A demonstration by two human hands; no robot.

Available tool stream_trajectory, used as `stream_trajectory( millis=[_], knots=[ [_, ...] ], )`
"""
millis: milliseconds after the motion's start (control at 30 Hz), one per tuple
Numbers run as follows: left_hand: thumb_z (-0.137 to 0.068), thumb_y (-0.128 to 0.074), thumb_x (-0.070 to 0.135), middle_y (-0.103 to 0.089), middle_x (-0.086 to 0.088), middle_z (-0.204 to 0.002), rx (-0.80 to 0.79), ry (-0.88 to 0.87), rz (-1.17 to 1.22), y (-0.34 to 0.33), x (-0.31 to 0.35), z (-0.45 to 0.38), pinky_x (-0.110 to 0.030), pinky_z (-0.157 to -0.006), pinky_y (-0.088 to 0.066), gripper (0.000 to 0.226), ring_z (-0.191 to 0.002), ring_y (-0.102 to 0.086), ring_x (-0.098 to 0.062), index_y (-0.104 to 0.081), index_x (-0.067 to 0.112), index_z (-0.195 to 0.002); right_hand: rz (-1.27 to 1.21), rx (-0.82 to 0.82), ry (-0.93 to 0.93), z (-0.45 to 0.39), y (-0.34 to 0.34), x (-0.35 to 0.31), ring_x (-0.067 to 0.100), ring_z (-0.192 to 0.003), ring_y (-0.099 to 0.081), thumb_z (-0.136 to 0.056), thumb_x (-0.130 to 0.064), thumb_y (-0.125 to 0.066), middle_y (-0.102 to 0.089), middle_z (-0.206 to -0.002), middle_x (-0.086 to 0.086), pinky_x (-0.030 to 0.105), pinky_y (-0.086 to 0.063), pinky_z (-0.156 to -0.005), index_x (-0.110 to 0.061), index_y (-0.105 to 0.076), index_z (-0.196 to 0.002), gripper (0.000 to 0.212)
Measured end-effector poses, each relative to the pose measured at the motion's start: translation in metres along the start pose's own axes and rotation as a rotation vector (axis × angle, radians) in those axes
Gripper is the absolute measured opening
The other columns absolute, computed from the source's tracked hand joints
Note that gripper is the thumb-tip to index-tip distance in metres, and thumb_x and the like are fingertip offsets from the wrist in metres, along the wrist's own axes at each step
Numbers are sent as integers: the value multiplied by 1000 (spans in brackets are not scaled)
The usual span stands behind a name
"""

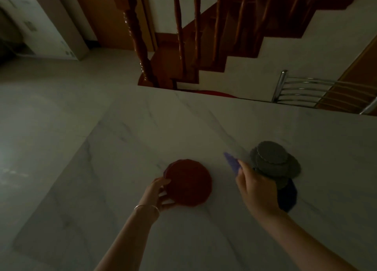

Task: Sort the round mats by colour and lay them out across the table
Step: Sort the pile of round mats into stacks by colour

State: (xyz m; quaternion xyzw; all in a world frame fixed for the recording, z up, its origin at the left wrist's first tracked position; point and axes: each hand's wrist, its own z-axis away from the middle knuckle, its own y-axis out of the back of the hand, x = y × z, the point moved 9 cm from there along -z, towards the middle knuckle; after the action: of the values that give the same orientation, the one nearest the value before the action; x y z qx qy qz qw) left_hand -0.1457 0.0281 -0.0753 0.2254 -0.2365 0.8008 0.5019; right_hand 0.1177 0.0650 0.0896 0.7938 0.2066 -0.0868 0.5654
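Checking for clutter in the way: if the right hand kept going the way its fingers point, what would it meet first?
The right hand, pinching a purple round mat, points up-left across the white marble table. That stretch looks bare to the far edge; the grey mats sit to its right, though depth is uncertain.

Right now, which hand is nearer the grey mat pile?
Right. The right hand is touching the grey mat pile's near-left edge; the left hand is farther left, gripping the red mat.

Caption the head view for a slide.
Left hand grips red mat; right hand lifts purple mat beside grey mats.
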Motion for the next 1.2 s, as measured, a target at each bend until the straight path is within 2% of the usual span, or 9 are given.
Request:
stream_trajectory(
  millis=[100,200,333,500,667,800,1067,1133,1200],
  knots=[
    [-80,-57,27,-54,-6,-75,-2,63,40,-3,-2,4,-42,-73,-52,12,-68,-58,-25,-61,16,-81,-133,-18,120,-13,-10,-39,16,-54,-69,-96,-28,-34,-76,-73,7,15,-46,-49,-1,-71,-107,47],
    [-77,-58,35,-60,-9,-81,-6,54,77,-4,0,7,-45,-73,-55,20,-75,-61,-28,-63,17,-84,-126,-122,411,-1,-43,-91,14,-83,-74,-94,-24,-39,-75,-105,4,23,-59,-63,-12,-72,-111,39],
    [-77,-60,32,-65,-14,-91,2,48,106,-3,2,8,-53,-67,-59,26,-82,-65,-34,-66,12,-94,-80,-356,566,36,-91,-115,12,-91,-73,-62,-19,-82,-74,-109,-1,20,-57,-67,-23,-76,-104,42],
    [-82,-56,11,-62,-14,-100,-4,-31,-25,0,9,4,-49,-64,-58,17,-79,-65,-33,-60,16,-98,-123,-459,531,50,-103,-107,17,-100,-70,-62,-19,-84,-71,-116,2,22,-59,-68,-21,-75,-105,43],
    [-83,-53,8,-63,-9,-89,-6,-11,-11,0,4,3,-40,-53,-57,19,-70,-65,-27,-59,17,-99,-127,-394,186,36,-89,-50,23,-111,-65,-77,-19,-74,-62,-129,7,30,-57,-82,-16,-66,-120,44],
    [-83,-52,7,-61,-9,-92,0,-9,-5,2,-1,-2,-36,-49,-56,18,-75,-63,-27,-59,20,-94,193,-524,-217,56,-78,45,24,-141,-26,-89,-42,-51,-26,-155,3,33,-31,-111,-21,-26,-148,67],
    [-86,-54,11,-62,-10,-96,4,-23,-23,3,-4,-11,-39,-55,-55,14,-82,-63,-30,-60,22,-93,418,-731,-226,84,-74,104,26,-140,-25,-95,-44,-39,-18,-155,7,34,-38,-105,-23,-21,-149,61],
    [-86,-54,12,-63,-10,-98,1,-24,-26,4,-4,-11,-40,-53,-56,14,-83,-64,-31,-60,22,-94,476,-659,-155,76,-67,102,30,-129,-44,-89,-39,-55,-42,-141,13,34,-50,-90,-18,-42,-141,57],
    [-86,-54,12,-63,-10,-96,2,-27,-33,3,-2,-11,-38,-51,-57,14,-81,-64,-30,-60,22,-93,550,-650,-40,70,-65,92,34,-94,-66,-71,-31,-76,-65,-106,17,32,-56,-59,-10,-67,-116,51]
  ],
)
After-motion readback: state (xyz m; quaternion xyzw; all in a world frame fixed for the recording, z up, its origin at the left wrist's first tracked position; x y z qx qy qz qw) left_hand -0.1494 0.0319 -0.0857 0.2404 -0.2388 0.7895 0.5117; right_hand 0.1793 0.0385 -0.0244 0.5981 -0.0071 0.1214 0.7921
